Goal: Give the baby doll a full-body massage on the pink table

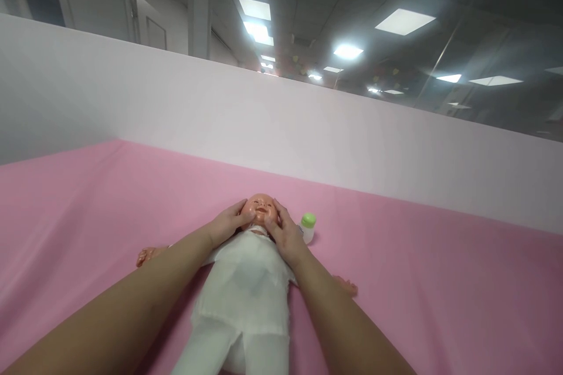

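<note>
A baby doll (250,284) in white cloth clothes lies on its back, head toward the far wall and arms spread out. My left hand (229,222) cups one side of its head, thumb along the cheek by the chin. Against the opposite side rests my right hand (285,237), its thumb also near the chin. Between the two hands the doll's face stays visible; its ears are covered. Just right of my right hand stands a small clear bottle (307,233) with a green cap, partly hidden by that hand.
Pink cloth or sheeting (396,258) with soft creases covers the surface under the doll. A white panel (281,123) rises behind it along the far edge. Beyond are a door (160,26) and lit ceiling panels (404,21).
</note>
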`<state>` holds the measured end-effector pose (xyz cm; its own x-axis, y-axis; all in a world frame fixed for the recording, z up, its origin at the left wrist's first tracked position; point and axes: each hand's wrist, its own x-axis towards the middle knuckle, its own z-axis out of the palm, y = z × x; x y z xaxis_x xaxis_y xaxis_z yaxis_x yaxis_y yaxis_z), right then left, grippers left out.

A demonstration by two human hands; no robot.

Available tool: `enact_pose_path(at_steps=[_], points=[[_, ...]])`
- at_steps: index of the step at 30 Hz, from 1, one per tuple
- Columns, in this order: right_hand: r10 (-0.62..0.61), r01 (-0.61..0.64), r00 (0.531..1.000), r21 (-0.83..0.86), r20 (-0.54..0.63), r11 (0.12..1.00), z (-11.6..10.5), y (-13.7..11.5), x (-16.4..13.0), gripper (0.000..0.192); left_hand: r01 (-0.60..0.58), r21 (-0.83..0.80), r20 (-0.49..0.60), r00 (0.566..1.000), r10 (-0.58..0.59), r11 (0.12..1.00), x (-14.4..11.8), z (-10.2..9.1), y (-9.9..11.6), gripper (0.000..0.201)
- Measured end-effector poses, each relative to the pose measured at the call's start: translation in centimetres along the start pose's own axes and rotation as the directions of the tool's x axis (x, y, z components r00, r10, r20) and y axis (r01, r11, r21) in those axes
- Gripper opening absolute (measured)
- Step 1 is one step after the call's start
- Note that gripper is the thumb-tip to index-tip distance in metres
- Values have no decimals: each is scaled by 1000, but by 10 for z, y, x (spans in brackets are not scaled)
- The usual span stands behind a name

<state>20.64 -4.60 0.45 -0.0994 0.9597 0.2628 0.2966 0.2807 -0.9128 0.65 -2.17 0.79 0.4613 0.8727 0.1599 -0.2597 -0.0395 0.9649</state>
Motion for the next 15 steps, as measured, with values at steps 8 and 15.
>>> enact_pose_path(at_steps=[8,15], points=[[48,-51,998,-105,-36,993,4,-8,-4,90,22,118,-17,1000,-20,993,1,-4,-2,68],[16,-16,1000,9,27,1000,0,4,1,81,7,28,22,1000,-7,1000,1,-1,-1,69]])
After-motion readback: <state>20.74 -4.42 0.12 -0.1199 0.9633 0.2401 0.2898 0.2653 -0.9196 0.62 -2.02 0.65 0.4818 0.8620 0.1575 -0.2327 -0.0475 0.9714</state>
